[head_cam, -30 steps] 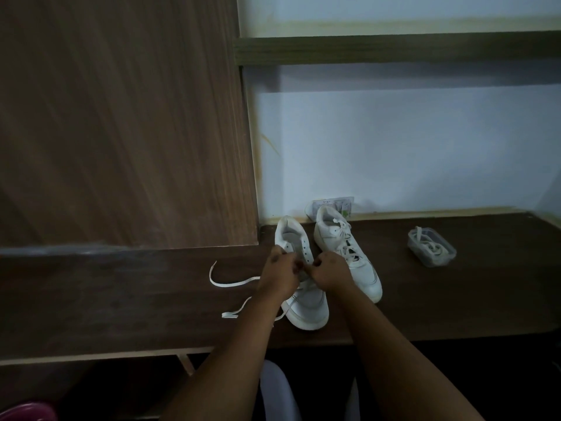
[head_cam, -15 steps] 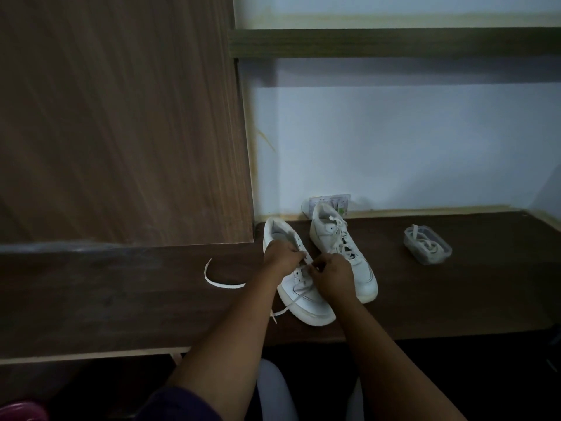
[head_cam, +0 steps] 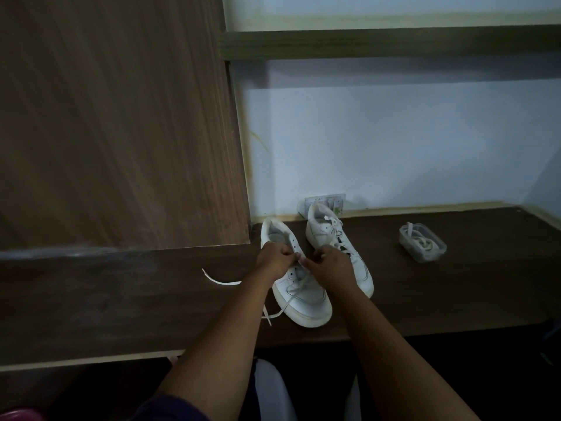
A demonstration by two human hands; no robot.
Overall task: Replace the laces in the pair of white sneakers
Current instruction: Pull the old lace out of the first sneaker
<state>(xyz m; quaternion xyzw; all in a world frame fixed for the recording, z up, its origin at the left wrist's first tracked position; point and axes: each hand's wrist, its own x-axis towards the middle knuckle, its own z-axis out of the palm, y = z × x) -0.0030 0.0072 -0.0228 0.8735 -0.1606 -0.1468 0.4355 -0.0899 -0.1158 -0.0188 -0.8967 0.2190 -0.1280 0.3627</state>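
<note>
We have both hands over the near sneaker (head_cam: 299, 287) on the desk (head_cam: 455, 287), left hand (head_cam: 274, 259) and right hand (head_cam: 329, 264) each apparently pinching the lace (head_cam: 291, 294) to work it through the eyelets, while the other sneaker (head_cam: 332, 241) waits just behind.

Home room, built-in dark wood desk (head_cam: 425, 299), wood cabinet panel (head_cam: 115, 123), wall shelf (head_cam: 394, 45), painted wall (head_cam: 394, 147)
</note>
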